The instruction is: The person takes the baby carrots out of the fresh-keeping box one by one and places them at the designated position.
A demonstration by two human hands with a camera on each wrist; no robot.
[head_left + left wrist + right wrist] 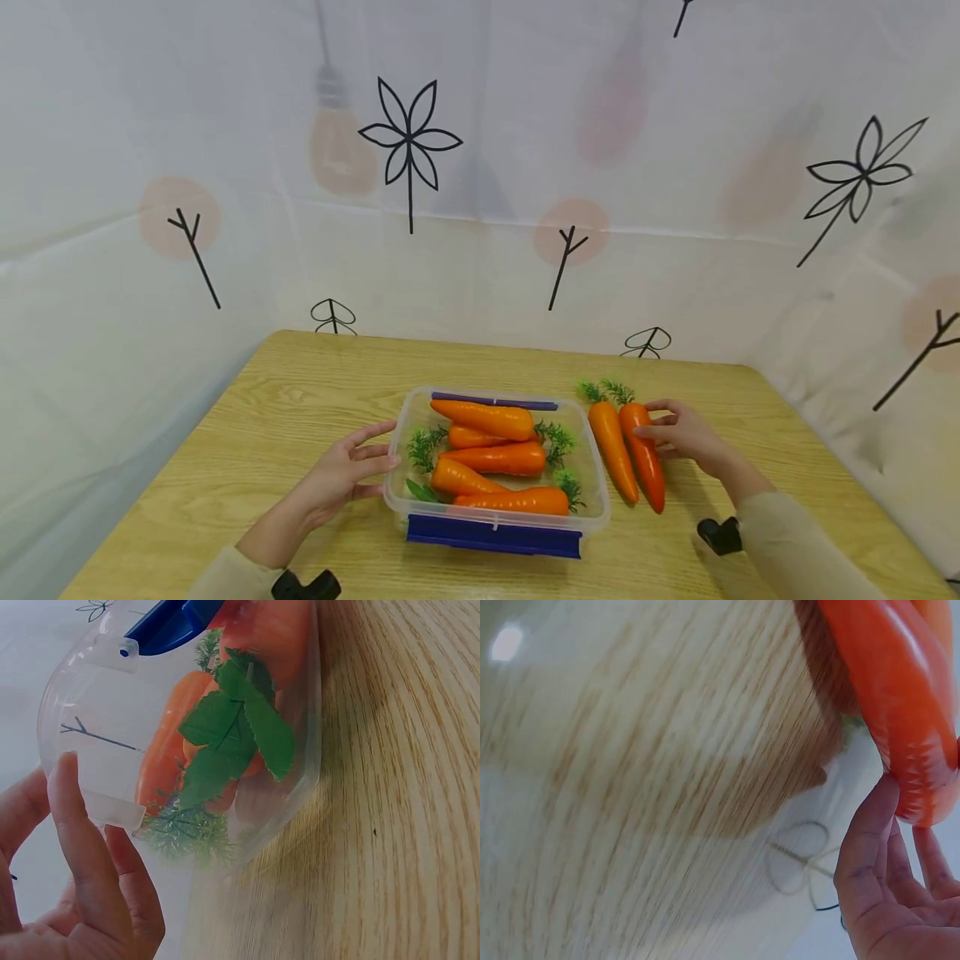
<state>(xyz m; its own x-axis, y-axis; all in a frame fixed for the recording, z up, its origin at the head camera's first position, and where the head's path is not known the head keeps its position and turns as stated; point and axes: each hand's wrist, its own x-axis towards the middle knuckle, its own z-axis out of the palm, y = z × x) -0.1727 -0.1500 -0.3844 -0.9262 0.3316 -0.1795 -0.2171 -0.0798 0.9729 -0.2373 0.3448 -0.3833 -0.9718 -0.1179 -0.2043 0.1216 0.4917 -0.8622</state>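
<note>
Touches the left end of a clear plastic box (pixel 588 522) with the left hand (pixel 341 475), fingers loosely spread and only slightly bent at the rim; impossible to tell how firmly. Pinches a red-orange carrot (pixel 647 467) by its thick top end with the right hand (pixel 686 435), thumb on one side and fingertips on the other, in a narrow grip. Points that carrot's tip toward the near edge of a wooden table (pixel 247 433), right of the box; unclear whether lifted or lying flat. Shows a lighter orange carrot (pixel 615 454) just beside it, on the side nearer the box. Contains, inside the box, at least five more carrots (pixel 495 458), piled crosswise among frilly greens (pixel 558 442) and broad leaves (pixel 266 735). Bears one blue clip (pixel 465 533) hanging down the near side, another along the far rim. Wears pale sleeves (pixel 795 542) with a black device (pixel 720 536) at each wrist. Set before a white curtain (pixel 487 275) printed with black flowers and twigs.
</note>
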